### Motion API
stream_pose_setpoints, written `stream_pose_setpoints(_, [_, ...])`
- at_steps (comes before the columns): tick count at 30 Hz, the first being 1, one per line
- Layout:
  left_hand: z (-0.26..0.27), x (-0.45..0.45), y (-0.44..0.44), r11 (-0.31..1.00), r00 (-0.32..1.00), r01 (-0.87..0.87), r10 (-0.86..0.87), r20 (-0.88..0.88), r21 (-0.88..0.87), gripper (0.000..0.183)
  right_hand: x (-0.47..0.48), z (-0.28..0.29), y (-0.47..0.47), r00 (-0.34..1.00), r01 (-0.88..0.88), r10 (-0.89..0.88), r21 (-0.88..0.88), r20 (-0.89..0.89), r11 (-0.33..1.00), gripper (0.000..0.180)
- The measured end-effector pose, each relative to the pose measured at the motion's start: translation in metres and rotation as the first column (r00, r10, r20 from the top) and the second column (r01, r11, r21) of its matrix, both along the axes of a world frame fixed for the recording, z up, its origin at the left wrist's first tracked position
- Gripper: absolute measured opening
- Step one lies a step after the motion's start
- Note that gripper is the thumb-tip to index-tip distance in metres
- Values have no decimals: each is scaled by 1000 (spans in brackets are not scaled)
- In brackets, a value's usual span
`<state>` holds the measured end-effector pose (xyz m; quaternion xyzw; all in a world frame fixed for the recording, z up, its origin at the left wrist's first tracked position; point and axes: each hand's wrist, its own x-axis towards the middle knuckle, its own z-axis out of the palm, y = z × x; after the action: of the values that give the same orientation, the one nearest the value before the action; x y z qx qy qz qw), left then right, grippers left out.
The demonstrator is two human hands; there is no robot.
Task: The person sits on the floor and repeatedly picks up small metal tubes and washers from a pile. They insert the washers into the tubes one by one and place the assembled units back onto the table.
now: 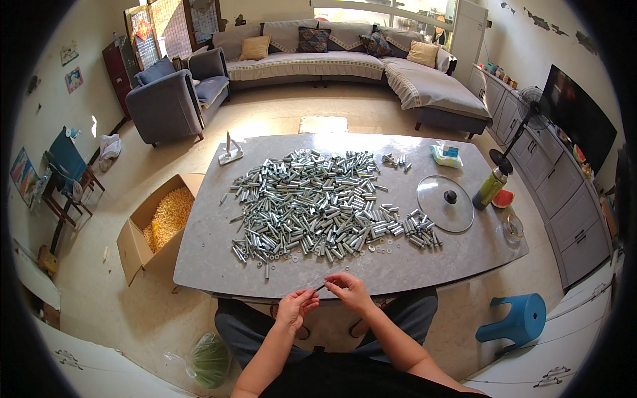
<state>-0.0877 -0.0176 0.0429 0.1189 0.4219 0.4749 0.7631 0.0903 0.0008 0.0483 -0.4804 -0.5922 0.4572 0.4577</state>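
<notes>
Just over the near edge of the grey table (214, 258), my left hand (294, 309) pinches one end of a thin dark bolt (319, 288). My right hand (348, 289) has its fingertips at the bolt's other end; whether they hold a small part there is too small to tell. Beyond both hands spreads a large heap of metal sleeves and bolts (308, 204). Loose washers (383, 247) lie along its near right side. One metal sleeve (266, 271) stands apart near the front edge. A smaller group of bolts (423, 231) lies at the heap's right.
On the table's right are a glass lid (445, 214), a green bottle (490, 188), a watermelon piece (503, 198), a glass bowl (513, 227) and a wipes pack (446, 155). A white stand (231, 153) is far left. A carton of corn kernels (137, 248) and blue stool (517, 321) flank the table.
</notes>
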Motion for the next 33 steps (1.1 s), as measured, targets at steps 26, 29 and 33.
stream_pose_setpoints(26, [4, -8, 0, 999, 999, -36, 36, -22, -6, 17, 20, -6, 45, 776, 174, -402, 448, 486, 877, 6])
stream_pose_setpoints(29, [4, -9, 0, 999, 999, -44, 43, -15, -10, 17, 14, 9, 34, 958, 242, -239, 1, 159, 970, 10])
stream_pose_setpoints(33, [1, -10, 1, 999, 999, -34, 34, 13, -15, 17, 4, 3, 16, 999, 29, -28, 20, -33, 999, 13])
